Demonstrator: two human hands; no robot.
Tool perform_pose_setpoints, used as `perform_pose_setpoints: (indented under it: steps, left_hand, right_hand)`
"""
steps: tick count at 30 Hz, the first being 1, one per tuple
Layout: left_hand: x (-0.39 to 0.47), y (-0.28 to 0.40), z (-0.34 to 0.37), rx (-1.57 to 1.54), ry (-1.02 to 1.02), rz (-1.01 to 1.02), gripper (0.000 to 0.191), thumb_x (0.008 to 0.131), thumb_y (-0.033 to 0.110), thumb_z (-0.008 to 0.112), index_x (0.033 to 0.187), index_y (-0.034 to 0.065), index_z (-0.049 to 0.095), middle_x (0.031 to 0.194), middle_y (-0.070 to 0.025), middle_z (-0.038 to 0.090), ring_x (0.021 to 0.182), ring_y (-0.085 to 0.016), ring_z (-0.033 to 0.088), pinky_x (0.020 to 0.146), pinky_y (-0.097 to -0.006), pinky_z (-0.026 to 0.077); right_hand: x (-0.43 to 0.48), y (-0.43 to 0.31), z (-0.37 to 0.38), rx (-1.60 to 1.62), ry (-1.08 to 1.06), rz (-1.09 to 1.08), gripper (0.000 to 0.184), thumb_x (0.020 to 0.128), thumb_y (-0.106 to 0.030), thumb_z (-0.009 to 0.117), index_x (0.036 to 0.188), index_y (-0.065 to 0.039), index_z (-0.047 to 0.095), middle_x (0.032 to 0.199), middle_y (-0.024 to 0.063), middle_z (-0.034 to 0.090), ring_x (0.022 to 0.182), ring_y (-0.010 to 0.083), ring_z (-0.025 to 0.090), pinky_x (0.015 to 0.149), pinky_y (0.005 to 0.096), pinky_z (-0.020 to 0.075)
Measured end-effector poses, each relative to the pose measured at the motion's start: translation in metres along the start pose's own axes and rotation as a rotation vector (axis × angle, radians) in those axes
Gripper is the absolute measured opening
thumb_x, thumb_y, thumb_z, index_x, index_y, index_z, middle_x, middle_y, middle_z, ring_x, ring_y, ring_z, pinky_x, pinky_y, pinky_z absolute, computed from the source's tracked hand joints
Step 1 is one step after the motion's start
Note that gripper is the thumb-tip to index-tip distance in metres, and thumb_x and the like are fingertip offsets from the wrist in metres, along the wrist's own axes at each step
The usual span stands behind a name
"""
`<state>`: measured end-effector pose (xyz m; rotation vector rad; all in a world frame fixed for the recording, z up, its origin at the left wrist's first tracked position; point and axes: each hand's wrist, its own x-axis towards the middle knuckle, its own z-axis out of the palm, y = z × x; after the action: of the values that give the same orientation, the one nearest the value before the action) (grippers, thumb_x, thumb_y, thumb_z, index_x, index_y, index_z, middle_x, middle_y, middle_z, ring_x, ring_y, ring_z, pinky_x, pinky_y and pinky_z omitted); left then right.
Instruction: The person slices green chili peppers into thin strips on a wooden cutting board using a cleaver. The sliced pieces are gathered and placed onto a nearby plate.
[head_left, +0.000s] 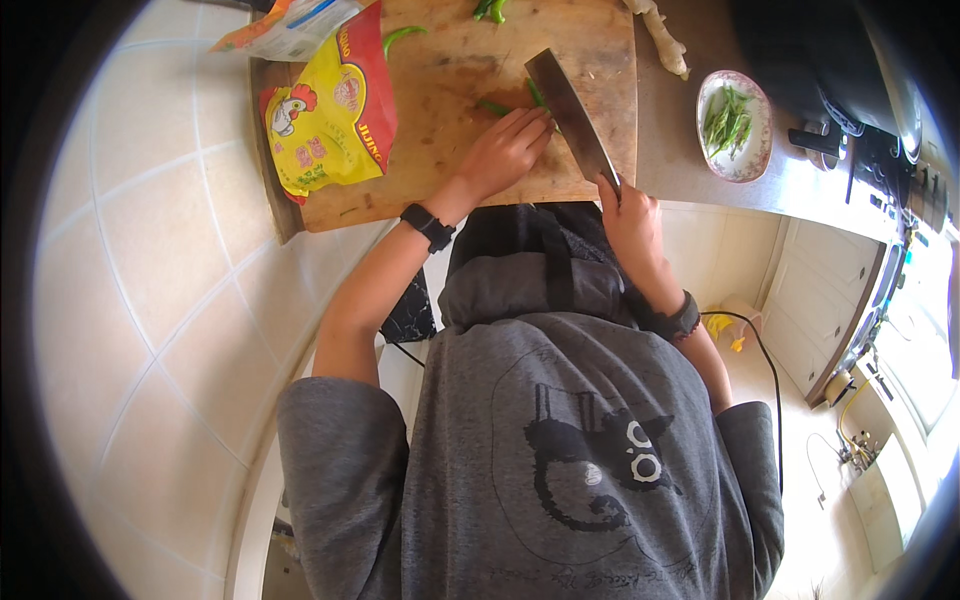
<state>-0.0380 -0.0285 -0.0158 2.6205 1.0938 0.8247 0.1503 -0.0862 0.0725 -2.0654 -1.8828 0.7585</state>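
My right hand (631, 221) grips the handle of a Chinese cleaver (574, 112), its broad dark blade slanting up and to the left over a wooden cutting board (450, 82). Beside the blade, the bunched fingers of my left hand (514, 150) press green chili pepper down on the board. One green piece (535, 92) shows beyond the fingertips along the blade's left side. Another green piece (493, 108) lies just past the knuckles. My fingers and the cleaver hide part of the pepper, so its full length cannot be seen.
A yellow and red seasoning bag (334, 112) rests on the board's left side, near a curved green chili (403, 34). More chilies (491, 9) lie at the far edge. To the right are ginger root (664, 37), a patterned dish (759, 161) of cut green strips and a dark pot (832, 52).
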Motion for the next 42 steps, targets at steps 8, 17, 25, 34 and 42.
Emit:
perform_pose_setpoints:
  steps: [8, 17, 25, 34, 42]
  left_hand:
    - [0.000, 0.000, -0.003, 0.026, -0.019, 0.002, 0.027, 0.072, 0.004, 0.056, 0.098, -0.0032, 0.060, 0.101, -0.0118, 0.058, 0.106, -0.025, 0.054, 0.091, -0.0357, 0.044]
    - [0.006, 0.002, -0.009, -0.003, -0.026, -0.007, 0.032, 0.070, 0.004, 0.056, 0.101, -0.0027, 0.058, 0.101, -0.0117, 0.057, 0.104, -0.025, 0.054, 0.089, -0.0349, 0.045]
    - [0.008, 0.010, -0.005, 0.062, -0.006, -0.062, 0.033, 0.072, 0.005, 0.054, 0.103, -0.0035, 0.058, 0.104, -0.0118, 0.057, 0.105, -0.024, 0.054, 0.089, -0.0338, 0.044]
    - [0.008, 0.014, -0.001, 0.165, -0.056, -0.059, 0.032, 0.074, 0.006, 0.053, 0.104, -0.0039, 0.059, 0.108, -0.0123, 0.057, 0.108, -0.024, 0.054, 0.095, -0.0353, 0.042]
    - [0.006, 0.018, -0.004, 0.047, -0.032, -0.121, 0.035, 0.073, 0.000, 0.054, 0.107, -0.0033, 0.058, 0.109, -0.0143, 0.055, 0.107, -0.027, 0.052, 0.094, -0.0373, 0.042]
  right_hand:
    - [0.009, -0.001, 0.002, -0.035, -0.034, -0.041, 0.025, 0.089, -0.025, 0.053, 0.079, -0.003, 0.059, 0.062, 0.0233, 0.056, 0.060, 0.0428, 0.056, 0.052, 0.0477, 0.0460]
    - [0.048, -0.015, 0.011, -0.087, -0.036, -0.084, 0.030, 0.089, -0.029, 0.053, 0.078, -0.002, 0.060, 0.063, 0.0242, 0.057, 0.061, 0.0430, 0.057, 0.054, 0.0483, 0.0472]
    - [0.046, -0.017, 0.004, -0.128, -0.069, -0.056, 0.027, 0.089, -0.028, 0.054, 0.081, -0.003, 0.060, 0.064, 0.0247, 0.056, 0.063, 0.0450, 0.056, 0.052, 0.0496, 0.0458]
    - [-0.024, 0.036, -0.024, -0.199, -0.108, 0.023, 0.026, 0.089, -0.029, 0.052, 0.079, -0.006, 0.057, 0.057, 0.0235, 0.056, 0.056, 0.0431, 0.057, 0.049, 0.0494, 0.0461]
    - [-0.039, 0.054, -0.031, -0.108, -0.074, 0.020, 0.027, 0.088, -0.028, 0.054, 0.075, -0.005, 0.057, 0.056, 0.0217, 0.055, 0.055, 0.0420, 0.056, 0.047, 0.0480, 0.0436]
